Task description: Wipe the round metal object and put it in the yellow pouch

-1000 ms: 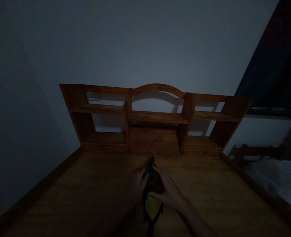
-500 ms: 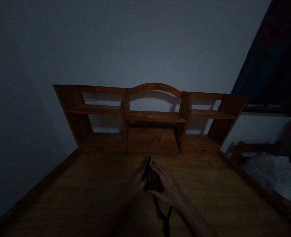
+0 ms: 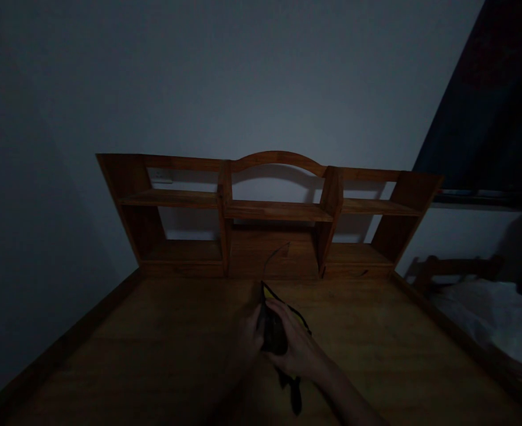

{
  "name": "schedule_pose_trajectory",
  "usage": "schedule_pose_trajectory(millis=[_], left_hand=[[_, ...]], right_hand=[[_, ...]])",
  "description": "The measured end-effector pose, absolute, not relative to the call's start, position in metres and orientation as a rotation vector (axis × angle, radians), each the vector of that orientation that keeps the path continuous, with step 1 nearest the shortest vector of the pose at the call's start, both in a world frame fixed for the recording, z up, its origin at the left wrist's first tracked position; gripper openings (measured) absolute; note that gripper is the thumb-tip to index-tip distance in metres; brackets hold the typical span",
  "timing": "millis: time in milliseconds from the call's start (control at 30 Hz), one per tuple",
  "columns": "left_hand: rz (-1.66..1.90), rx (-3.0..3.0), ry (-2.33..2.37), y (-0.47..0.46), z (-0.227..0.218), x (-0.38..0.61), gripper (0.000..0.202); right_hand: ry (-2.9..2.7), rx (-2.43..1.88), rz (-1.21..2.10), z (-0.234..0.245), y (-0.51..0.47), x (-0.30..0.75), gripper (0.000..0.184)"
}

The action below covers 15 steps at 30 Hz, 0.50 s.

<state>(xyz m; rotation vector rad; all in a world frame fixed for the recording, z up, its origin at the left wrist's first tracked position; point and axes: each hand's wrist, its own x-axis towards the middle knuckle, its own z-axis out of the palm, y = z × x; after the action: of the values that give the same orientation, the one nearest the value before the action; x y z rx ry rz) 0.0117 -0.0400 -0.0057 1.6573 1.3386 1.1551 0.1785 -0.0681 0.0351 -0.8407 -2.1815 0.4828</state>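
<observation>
Both hands are around a dark, rounded thing (image 3: 273,332) with yellow fabric parts and black edging, just above the wooden desk top. The room is too dim to show what kind of thing it is. A pointed yellow and black tip stands out beyond the fingers, and a dark strap-like end trails below toward me. My right hand (image 3: 300,346) is curved over its right side, thumb below and fingers on top. My left hand (image 3: 250,334) presses against its left side, closed, with most of its fingers in shadow.
The desk top (image 3: 154,349) is light wood with raised side edges. A wooden shelf unit (image 3: 278,210) stands along its back, against the wall. On the right are a pale plastic-like bundle (image 3: 493,316), a wooden chair back (image 3: 460,266) and a dark curtain (image 3: 491,106).
The thing has been turned in my hands: more black edging shows at the right, and its trailing end is drawn up. My left hand has shifted slightly closer to my right.
</observation>
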Motion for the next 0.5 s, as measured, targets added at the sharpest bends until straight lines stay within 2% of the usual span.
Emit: schedule_pose_trajectory(millis=[133,267,500], left_hand=[[1.092,1.654,1.557,-0.045,0.009,0.013,0.036],[1.148,1.621,1.501,-0.042,0.01,0.013,0.034],[1.066,1.235,1.116,-0.02,-0.034,0.023,0.035]], right_hand=[[-2.137,-0.866,0.495,0.039,-0.07,0.179,0.097],[-2.125,-0.863,0.477,0.041,-0.071,0.181,0.093],[-2.098,-0.927,0.39,0.037,-0.063,0.191,0.083]])
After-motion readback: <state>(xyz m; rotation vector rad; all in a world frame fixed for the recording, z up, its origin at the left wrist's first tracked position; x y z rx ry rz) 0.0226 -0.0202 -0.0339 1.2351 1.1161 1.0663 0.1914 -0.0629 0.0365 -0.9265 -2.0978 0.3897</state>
